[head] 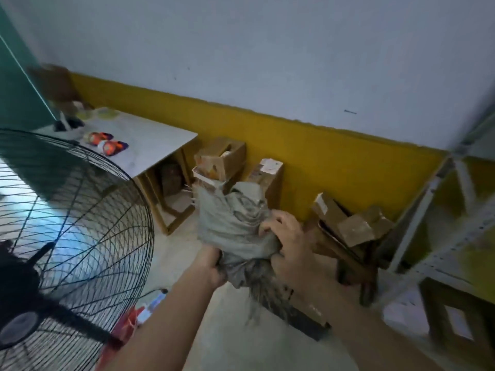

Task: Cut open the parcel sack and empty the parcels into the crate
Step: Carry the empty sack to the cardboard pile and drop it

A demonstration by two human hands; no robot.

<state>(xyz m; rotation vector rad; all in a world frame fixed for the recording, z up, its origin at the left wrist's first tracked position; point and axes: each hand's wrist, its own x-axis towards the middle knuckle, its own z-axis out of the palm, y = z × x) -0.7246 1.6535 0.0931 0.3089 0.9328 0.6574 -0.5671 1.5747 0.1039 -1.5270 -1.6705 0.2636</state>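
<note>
A crumpled grey woven sack (235,223) hangs in the air in front of me, bunched and limp, with frayed threads trailing from its lower end. My left hand (213,266) grips its lower left part. My right hand (286,242) clutches its right side, fingers dug into the cloth. A red thing (126,325), perhaps a crate, peeks out low down behind my left forearm and the fan. Brown cardboard parcels (356,226) lie in a heap on the floor to the right of the sack.
A large black wire fan (75,236) fills the left foreground. A white table (144,145) with small items stands at the back left. Cardboard boxes (222,156) lean on the yellow-and-white wall. A metal shelf rack (442,210) rises at right.
</note>
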